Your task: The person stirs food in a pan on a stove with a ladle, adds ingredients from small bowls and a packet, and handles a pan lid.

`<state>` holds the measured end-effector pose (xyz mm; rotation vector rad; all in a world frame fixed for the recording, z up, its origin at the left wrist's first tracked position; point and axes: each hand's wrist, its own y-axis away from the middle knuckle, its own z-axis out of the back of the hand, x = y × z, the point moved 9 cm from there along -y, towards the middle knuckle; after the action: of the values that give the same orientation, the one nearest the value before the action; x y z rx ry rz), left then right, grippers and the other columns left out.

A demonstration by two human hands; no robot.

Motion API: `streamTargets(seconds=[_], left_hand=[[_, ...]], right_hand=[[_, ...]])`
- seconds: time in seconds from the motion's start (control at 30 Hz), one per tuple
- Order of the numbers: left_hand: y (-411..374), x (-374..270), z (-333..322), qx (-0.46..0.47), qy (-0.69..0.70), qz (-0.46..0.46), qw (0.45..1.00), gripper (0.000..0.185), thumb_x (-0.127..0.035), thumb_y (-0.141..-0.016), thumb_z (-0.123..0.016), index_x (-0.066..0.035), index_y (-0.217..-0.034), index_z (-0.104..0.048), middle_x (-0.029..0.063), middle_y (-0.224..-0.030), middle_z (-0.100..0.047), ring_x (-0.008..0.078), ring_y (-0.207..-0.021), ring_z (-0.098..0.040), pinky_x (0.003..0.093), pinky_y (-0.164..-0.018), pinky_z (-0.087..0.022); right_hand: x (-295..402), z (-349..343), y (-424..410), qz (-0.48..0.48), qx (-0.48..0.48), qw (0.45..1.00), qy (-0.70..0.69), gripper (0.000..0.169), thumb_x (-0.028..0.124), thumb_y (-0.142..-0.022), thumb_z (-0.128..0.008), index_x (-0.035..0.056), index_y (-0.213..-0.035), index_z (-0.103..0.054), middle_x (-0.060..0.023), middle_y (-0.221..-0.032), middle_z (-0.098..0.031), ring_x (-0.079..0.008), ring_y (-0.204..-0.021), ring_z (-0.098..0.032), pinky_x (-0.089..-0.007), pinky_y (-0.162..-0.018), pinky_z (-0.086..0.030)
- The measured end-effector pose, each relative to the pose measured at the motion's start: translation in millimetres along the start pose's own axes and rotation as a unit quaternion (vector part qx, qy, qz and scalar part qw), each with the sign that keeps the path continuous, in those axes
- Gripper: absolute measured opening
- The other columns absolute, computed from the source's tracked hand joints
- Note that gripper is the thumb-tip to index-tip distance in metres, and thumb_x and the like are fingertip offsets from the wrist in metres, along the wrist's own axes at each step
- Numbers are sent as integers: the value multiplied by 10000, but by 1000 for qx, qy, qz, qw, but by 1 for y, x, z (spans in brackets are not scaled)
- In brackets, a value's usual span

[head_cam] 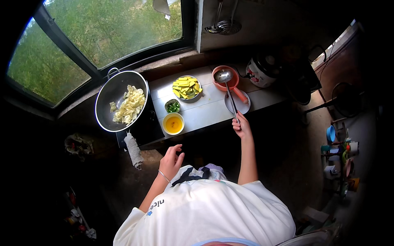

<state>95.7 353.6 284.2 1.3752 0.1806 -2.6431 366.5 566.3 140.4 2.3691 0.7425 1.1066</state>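
My right hand (242, 126) grips the handle of a metal ladle (224, 76). The ladle's bowl rests over or inside an orange plastic dipper (229, 87); the exact contact is unclear. Beneath the dipper's handle lies a white plate (244, 108). My left hand (171, 160) is empty in front of my body, fingers loosely bent and apart. To its upper left, a wok (106, 103) holds pale chopped leaves, apparently cabbage (132, 104). Grey cloth wraps the wok's handle (133, 150). Nearest the left hand on the counter is a bowl of yellow-orange liquid (174, 123).
Behind that bowl stand a small bowl of chopped green onion (173, 106) and a plate of yellow slices, apparently pumpkin (186, 87). A black cooktop (150, 130) supports the wok. A rice cooker (260, 73) sits at right. Utensils (229, 27) hang beside the window (123, 30).
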Motion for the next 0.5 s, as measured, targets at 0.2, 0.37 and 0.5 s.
streamTargets(seconds=[0.2, 0.37, 0.5], left_hand=[[1, 4, 15, -26, -17, 14, 999, 311, -128, -849, -607, -64, -1143, -528, 86, -946, -585, 158, -589, -568, 276, -563, -475], [9, 5, 62, -152, -115, -29, 981, 250, -101, -819, -617, -44, -1059, -572, 114, -948, -583, 248, -738, -582, 323, -658, -485], [26, 7, 112, -244, -215, -15, 946, 226, -98, -809, -606, -47, -1029, -602, 102, -991, -594, 275, -937, -551, 369, -815, -438]], right_hand=[[7, -34, 45, 4, 50, 999, 6, 420, 145, -969, -400, 138, -1379, -308, -28, -687, -416, -46, -440, -335, -161, -355, -254], [-3, -85, 94, -12, 76, 996, 38, 458, 127, -972, -351, 124, -1421, -261, -35, -682, -415, -44, -402, -318, -160, -314, -251], [-24, -131, 116, -53, 140, 986, 72, 477, 138, -972, -347, 122, -1434, -232, -31, -673, -399, -40, -382, -305, -160, -291, -256]])
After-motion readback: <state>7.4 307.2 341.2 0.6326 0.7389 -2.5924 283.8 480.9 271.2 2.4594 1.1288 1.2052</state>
